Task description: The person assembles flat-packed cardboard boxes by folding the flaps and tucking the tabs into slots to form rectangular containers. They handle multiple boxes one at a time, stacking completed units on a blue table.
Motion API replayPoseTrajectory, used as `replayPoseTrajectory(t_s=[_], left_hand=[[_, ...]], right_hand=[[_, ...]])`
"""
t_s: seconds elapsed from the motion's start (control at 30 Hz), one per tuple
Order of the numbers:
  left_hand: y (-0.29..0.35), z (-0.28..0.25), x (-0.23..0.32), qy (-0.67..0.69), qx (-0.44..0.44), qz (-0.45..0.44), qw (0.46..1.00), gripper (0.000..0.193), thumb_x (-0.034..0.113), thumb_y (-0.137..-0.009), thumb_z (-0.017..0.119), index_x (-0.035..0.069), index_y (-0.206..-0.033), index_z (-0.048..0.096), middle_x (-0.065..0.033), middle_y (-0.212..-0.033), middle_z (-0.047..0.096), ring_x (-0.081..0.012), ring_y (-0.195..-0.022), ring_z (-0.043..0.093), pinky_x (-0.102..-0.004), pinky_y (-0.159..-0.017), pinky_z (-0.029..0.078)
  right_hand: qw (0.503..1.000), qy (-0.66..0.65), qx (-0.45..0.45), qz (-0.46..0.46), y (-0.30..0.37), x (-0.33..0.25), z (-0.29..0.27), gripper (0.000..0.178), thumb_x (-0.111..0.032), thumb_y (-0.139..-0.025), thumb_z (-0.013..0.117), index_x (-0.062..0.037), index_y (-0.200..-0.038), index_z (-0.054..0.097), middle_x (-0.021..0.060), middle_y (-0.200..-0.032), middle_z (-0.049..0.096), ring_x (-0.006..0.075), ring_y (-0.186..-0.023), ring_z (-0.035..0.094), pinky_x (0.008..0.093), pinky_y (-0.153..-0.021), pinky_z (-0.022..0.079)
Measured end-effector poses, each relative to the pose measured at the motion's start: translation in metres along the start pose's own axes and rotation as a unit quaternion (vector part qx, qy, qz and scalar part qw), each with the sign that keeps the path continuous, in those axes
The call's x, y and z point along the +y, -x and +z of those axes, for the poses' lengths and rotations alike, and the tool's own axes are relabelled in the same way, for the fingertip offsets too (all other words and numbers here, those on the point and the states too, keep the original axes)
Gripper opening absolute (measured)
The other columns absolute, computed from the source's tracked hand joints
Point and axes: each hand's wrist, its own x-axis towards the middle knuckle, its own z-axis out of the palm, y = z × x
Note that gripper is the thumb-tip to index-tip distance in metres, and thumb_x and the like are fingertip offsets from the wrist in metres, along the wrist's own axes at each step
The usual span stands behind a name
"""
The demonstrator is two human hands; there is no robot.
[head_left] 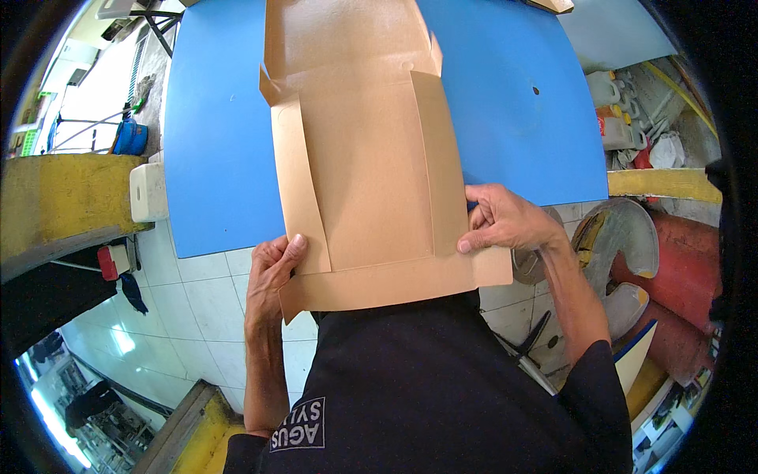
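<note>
A brown cardboard box (367, 174), partly unfolded, lies on the blue table with its near end sticking out past the edge toward my body. Its long side flaps are folded inward, and the lid panel stretches away to the far side. My left hand (275, 265) grips the near left corner, thumb on top and fingers curled beneath. At the near right side, my right hand (505, 219) pinches the side flap between thumb and bent fingers. The near end flap lies spread out in front of my dark shirt.
The blue table (221, 142) extends on both sides of the box. A white stool (148, 193) stands left of it, a blue bucket (130, 137) farther back. Plastic jugs (617, 130) and red cylinders (683, 261) are at the right. More cardboard (553, 5) lies at the far edge.
</note>
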Motion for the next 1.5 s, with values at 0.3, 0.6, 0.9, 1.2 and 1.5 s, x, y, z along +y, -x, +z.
replayPoseTrajectory(t_s=[0.3, 0.6, 0.9, 1.2, 1.5], left_hand=[[0.010, 0.010, 0.004, 0.134, -0.050, 0.000, 0.990, 0.052, 0.046, -0.107, 0.038, -0.002, -0.110, 0.059, -0.0068, -0.067, 0.065, -0.0124, -0.048, 0.062, -0.0210, -0.042, 0.046], [-0.001, 0.034, -0.009, 0.049, 0.121, 0.074, 0.989, 0.045, 0.040, -0.106, 0.047, 0.000, -0.092, 0.063, 0.0011, -0.062, 0.053, -0.0032, -0.043, 0.045, -0.0196, -0.034, 0.035], [0.003, 0.019, 0.006, 0.048, -0.032, -0.046, 0.997, 0.046, 0.040, -0.106, 0.046, 0.004, -0.081, 0.060, -0.0029, -0.053, 0.057, -0.0069, -0.036, 0.044, -0.0207, -0.033, 0.033], [0.001, 0.011, -0.015, 0.050, -0.111, -0.038, 0.992, 0.051, 0.041, -0.105, 0.050, 0.007, -0.068, 0.057, -0.0028, -0.044, 0.052, -0.0066, -0.032, 0.040, -0.0221, -0.032, 0.028], [-0.017, 0.064, 0.025, -0.059, -0.323, -0.012, 0.944, 0.058, 0.046, -0.105, 0.047, 0.003, -0.068, 0.061, -0.0030, -0.050, 0.052, -0.0122, -0.042, 0.049, -0.0283, -0.042, 0.038]], right_hand=[[0.999, -0.044, 0.014, -0.002, -0.008, -0.007, -0.021, 0.062, -0.017, -0.082, 0.081, 0.0066, -0.132, 0.053, 0.0119, -0.091, 0.074, 0.0094, -0.070, 0.068, 0.0222, -0.061, 0.054], [0.922, -0.385, -0.017, -0.038, 0.018, 0.016, 0.004, 0.050, -0.035, -0.106, 0.046, 0.0093, -0.127, 0.051, 0.0248, -0.092, 0.071, 0.0275, -0.074, 0.075, 0.0303, -0.057, 0.063], [0.951, -0.199, 0.234, -0.035, 0.012, 0.019, 0.030, 0.036, -0.026, -0.097, 0.066, 0.0091, -0.103, 0.063, 0.0131, -0.074, 0.069, 0.0192, -0.053, 0.069, 0.0247, -0.044, 0.057], [0.961, -0.160, 0.217, -0.063, 0.012, 0.013, 0.022, 0.036, -0.021, -0.091, 0.074, 0.0088, -0.106, 0.062, 0.0130, -0.079, 0.070, 0.0212, -0.061, 0.072, 0.0265, -0.053, 0.060], [0.883, -0.335, 0.281, -0.169, -0.004, 0.015, 0.030, 0.090, -0.036, -0.078, 0.085, -0.0005, -0.144, 0.034, 0.0114, -0.126, 0.059, 0.0212, -0.109, 0.064, 0.0318, -0.084, 0.059]])
